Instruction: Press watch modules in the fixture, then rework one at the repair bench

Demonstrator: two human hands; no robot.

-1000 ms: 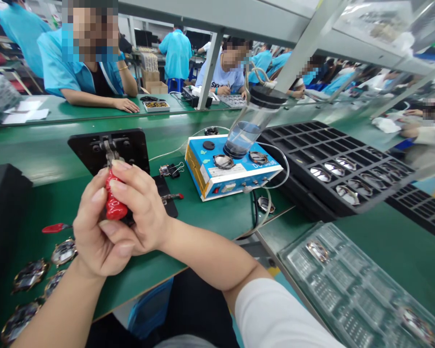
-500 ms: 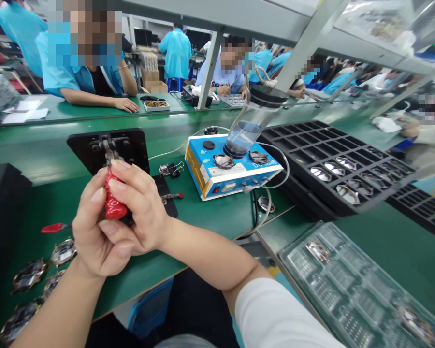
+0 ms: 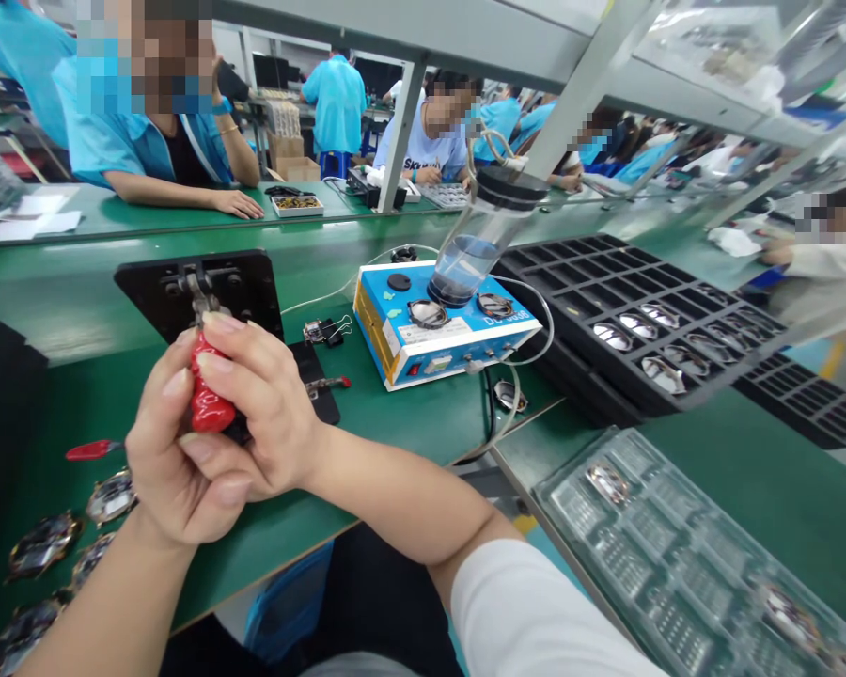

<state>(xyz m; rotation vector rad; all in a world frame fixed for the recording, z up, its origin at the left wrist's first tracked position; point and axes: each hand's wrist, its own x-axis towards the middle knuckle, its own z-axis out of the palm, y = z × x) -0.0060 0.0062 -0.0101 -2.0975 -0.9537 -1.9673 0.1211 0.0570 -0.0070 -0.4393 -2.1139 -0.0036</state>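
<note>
Both my hands are wrapped round the red handle (image 3: 211,406) of a toggle clamp, mounted on an upright black plate (image 3: 250,282). My left hand (image 3: 156,456) closes on it from the left, and my right hand (image 3: 272,409) from the right with its fingers over the handle's top. The thumbs meet below the handle's end. What lies beneath my hands is mostly hidden. Left of them rest a second red handle (image 3: 93,450) and several watch cases, one a gold-edged watch case (image 3: 113,495). A small black base (image 3: 317,395) with a red-tipped lever shows behind my right wrist.
A blue-and-white box (image 3: 437,329) carries a clear liquid cylinder (image 3: 469,254) and watch cases. To the right are a black compartment tray (image 3: 578,306) and a clear plastic tray (image 3: 649,541) with watch parts. A binder clip (image 3: 335,331) lies behind. Co-workers sit across the bench.
The whole view has shifted slightly, so things appear a little further left. My hands keep the same grip on the clamp handle.
</note>
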